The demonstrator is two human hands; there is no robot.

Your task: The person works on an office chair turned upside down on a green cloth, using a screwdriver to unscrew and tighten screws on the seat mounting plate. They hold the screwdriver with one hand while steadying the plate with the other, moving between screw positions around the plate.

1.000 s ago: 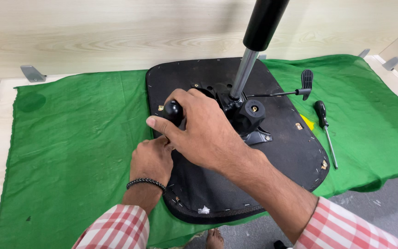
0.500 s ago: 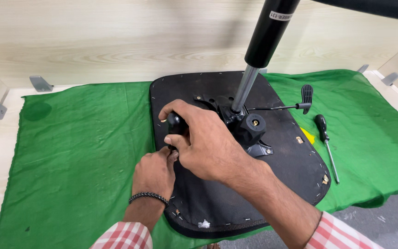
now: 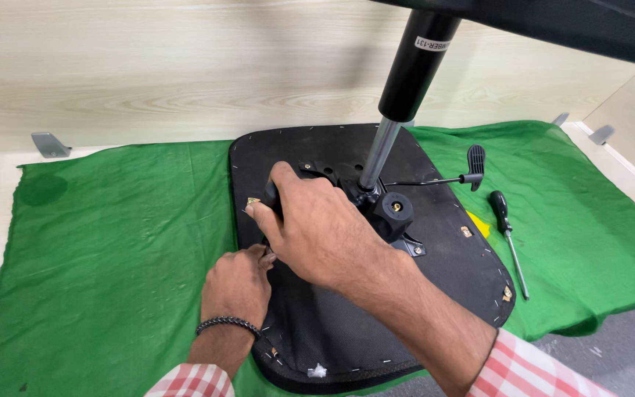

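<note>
An upturned black chair seat [image 3: 435,265] lies on a green cloth [image 3: 112,257], with a metal mechanism [image 3: 391,209] bolted at its middle and a gas-lift column [image 3: 406,88] rising from it. My right hand [image 3: 317,228] is closed over a black knob on the left side of the mechanism. My left hand [image 3: 240,283], with a dark bead bracelet on its wrist, rests at the seat's left edge, its fingertips pinched just under the right hand. What the fingers hold is hidden. A thin lever with a black paddle handle [image 3: 475,158] sticks out to the right.
A black-handled screwdriver [image 3: 507,235] lies on the cloth to the right of the seat, beside a small yellow piece [image 3: 479,223]. Pale wooden panels with grey brackets [image 3: 49,144] wall in the back and sides. Part of the dark chair base [image 3: 597,29] hangs overhead at top right.
The view has shifted slightly, so the seat sits a little lower and further right in frame. Both hands have stayed on the knob area at the left of the mechanism.
</note>
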